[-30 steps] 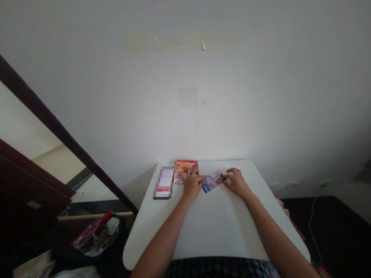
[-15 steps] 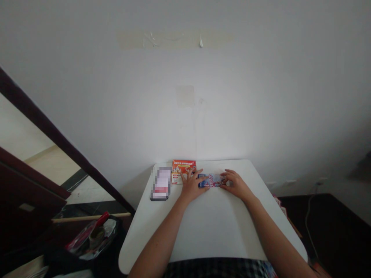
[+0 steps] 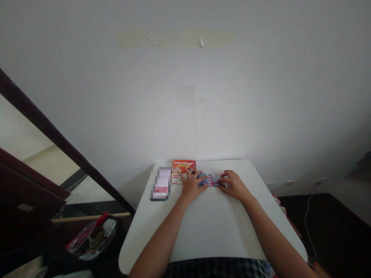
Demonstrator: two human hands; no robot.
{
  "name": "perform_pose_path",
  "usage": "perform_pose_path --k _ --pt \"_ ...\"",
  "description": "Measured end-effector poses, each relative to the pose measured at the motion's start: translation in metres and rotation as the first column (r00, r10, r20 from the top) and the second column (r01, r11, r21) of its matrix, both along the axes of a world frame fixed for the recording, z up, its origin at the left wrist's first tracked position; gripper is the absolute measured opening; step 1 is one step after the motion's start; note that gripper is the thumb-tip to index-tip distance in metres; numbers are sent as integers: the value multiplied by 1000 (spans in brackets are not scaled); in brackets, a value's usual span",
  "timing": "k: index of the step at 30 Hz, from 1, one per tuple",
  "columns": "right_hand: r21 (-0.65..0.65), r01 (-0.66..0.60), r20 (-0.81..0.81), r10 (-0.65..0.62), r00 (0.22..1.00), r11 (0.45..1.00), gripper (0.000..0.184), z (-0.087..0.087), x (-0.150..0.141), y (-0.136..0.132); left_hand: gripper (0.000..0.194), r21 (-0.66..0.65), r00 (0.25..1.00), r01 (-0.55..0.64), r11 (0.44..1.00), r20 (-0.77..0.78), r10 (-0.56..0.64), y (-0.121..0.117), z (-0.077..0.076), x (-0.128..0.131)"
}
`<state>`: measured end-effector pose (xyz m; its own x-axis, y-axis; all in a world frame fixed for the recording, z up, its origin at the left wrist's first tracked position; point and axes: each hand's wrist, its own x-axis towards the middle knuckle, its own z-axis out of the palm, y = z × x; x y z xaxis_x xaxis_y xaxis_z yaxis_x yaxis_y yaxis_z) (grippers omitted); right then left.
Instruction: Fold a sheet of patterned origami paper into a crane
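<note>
Getting a pale strip (image 3: 92, 217) lower left on my feed. Phone (image 3: 162, 183), screen pixelated, lower centre-left, on the white table (image 3: 214, 224). Orange card (image 3: 183, 165) flat just right of it. Left hand (image 3: 190, 189) overlaps that card's lower right, fingers spread, thumb and index at the left end of the blue card (image 3: 210, 180), lower centre. Right hand (image 3: 237, 187), fingers bent, at its right end. Can't tell if either pinches it or just rests there.
</note>
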<state>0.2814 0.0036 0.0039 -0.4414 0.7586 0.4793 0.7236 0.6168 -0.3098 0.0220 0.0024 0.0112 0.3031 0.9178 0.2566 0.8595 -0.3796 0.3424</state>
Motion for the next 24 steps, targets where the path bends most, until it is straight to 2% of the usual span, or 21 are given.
perform_pose_path --k 8,14,17,24 --pt "51 -39 34 37 999 998 16 -2 -7 0 36 14 1000 -11 1000 -22 11 -1 3 1" --pt "17 -30 -20 30 999 999 19 -8 -13 2 37 25 999 -27 999 -21 28 -4 4 3" --pt "-21 -17 -56 16 998 1000 22 -13 -7 8 37 37 999 -30 999 -23 31 -6 5 5" --pt "-67 -81 -108 73 991 994 18 -22 13 19 35 53 1000 -22 998 -3 23 -5 5 5"
